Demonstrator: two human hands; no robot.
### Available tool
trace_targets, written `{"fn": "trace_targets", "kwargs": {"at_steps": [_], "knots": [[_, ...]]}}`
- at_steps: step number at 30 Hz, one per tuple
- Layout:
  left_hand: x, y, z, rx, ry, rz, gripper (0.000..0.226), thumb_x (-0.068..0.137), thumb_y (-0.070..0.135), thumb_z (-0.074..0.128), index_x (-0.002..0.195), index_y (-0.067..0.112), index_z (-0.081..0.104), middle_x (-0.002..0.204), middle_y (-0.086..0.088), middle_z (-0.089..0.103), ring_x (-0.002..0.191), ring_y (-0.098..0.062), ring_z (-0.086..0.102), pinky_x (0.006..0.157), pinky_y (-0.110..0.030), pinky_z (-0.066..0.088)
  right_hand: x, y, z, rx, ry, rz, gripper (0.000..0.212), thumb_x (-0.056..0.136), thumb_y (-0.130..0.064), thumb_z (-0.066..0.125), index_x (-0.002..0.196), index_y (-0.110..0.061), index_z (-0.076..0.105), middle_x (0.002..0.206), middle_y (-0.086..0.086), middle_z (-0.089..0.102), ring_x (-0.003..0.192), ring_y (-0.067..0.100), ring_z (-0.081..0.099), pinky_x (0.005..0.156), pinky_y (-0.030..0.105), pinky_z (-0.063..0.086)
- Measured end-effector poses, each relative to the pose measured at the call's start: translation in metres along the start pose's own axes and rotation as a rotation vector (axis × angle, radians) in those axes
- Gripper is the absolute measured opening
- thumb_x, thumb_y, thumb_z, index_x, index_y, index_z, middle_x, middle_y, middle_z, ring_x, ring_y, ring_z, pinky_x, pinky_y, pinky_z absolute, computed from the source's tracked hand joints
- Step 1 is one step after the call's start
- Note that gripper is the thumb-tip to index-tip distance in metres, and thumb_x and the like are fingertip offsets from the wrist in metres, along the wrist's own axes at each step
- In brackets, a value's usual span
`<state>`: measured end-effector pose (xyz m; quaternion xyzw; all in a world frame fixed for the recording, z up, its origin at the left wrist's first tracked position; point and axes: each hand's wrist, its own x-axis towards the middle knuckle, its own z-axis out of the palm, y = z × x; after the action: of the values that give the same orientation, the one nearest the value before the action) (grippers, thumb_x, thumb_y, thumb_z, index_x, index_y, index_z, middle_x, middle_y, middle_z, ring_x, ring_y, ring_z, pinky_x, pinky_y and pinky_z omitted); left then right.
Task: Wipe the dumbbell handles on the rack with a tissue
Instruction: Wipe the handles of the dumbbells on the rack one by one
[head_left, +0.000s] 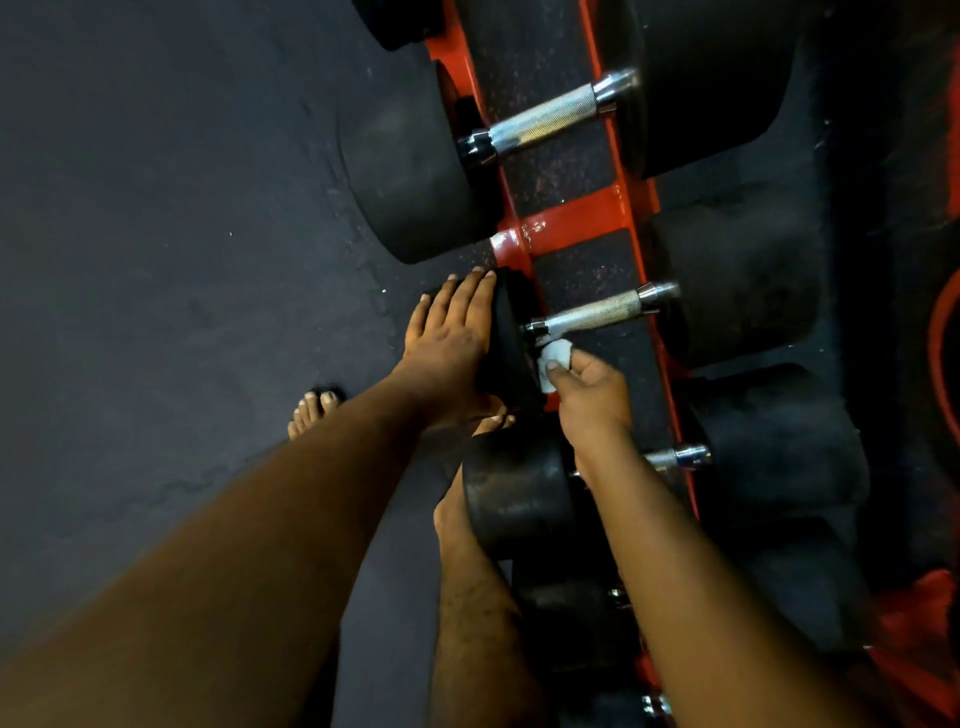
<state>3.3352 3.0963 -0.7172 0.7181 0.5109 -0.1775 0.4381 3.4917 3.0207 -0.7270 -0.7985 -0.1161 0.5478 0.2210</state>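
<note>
I note my left hand (451, 332) laid flat on the dumbbell's near head (506, 338) to steady it, while my right hand (589, 392) pinches the tissue (555, 358) against the handle (592, 314) beside that head.

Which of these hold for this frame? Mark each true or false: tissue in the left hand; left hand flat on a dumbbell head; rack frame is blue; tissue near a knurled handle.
1. The tissue is in the left hand. False: the right hand pinches it.
2. The left hand rests flat on a dumbbell head. True.
3. The rack frame is blue. False: it is red.
4. The tissue sits by the near end of a knurled handle. True.
</note>
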Motion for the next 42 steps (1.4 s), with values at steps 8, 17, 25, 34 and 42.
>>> {"fn": "trace_targets", "kwargs": {"at_steps": [8, 17, 25, 34, 42], "knots": [[-0.002, 0.001, -0.002, -0.01, -0.024, 0.0, 0.146, 0.065, 0.049, 0.091, 0.161, 0.015, -0.014, 0.17, -0.003, -0.012, 0.156, -0.025, -0.015, 0.126, -0.047, -0.009, 0.035, -0.044, -0.041, -0.995, 0.306, -0.834, 0.05, 0.096, 0.006, 0.046, 0.145, -0.003, 0.049, 0.153, 0.019, 0.044, 0.145, 0.031, 0.038, 0.121, 0.032, 0.019], [-0.009, 0.001, 0.003, -0.071, 0.051, 0.003, 0.139, 0.067, 0.043, 0.09, 0.162, 0.015, -0.009, 0.171, -0.004, -0.007, 0.157, -0.024, -0.011, 0.126, -0.045, -0.008, 0.018, -0.001, -0.012, -1.38, -0.038, -0.87, 0.063, 0.088, 0.004, 0.042, 0.15, -0.005, 0.042, 0.158, 0.012, 0.038, 0.15, 0.033, 0.027, 0.123, 0.05, 0.019], [-0.071, 0.037, 0.051, -0.142, 0.13, 0.091, 0.111, 0.091, 0.04, 0.069, 0.161, 0.016, -0.013, 0.166, -0.006, -0.028, 0.151, -0.025, -0.03, 0.125, -0.045, -0.013, -0.051, 0.069, -0.079, -1.061, 0.001, -0.758, 0.052, 0.088, 0.009, 0.047, 0.137, -0.004, 0.059, 0.147, 0.017, 0.052, 0.139, 0.035, 0.045, 0.118, 0.053, 0.03], [-0.1, 0.057, 0.153, -0.064, -0.139, 0.036, 0.139, 0.075, 0.056, 0.081, 0.159, 0.015, -0.021, 0.168, -0.005, -0.023, 0.154, -0.024, -0.024, 0.125, -0.049, -0.013, -0.045, 0.135, -0.101, -1.615, -0.096, -0.752, 0.056, 0.096, -0.017, 0.05, 0.151, -0.012, 0.042, 0.158, 0.01, 0.04, 0.15, 0.028, 0.028, 0.122, 0.057, 0.003], [-0.096, 0.053, 0.168, -0.084, -0.008, 0.026, 0.149, 0.063, 0.06, 0.088, 0.161, 0.014, -0.013, 0.171, -0.003, -0.011, 0.156, -0.022, -0.013, 0.124, -0.044, -0.011, -0.016, 0.114, -0.095, -1.631, -0.098, -0.81, 0.035, 0.101, -0.036, 0.039, 0.11, -0.015, 0.065, 0.107, 0.009, 0.068, 0.105, 0.032, 0.06, 0.107, 0.049, 0.034]]}}
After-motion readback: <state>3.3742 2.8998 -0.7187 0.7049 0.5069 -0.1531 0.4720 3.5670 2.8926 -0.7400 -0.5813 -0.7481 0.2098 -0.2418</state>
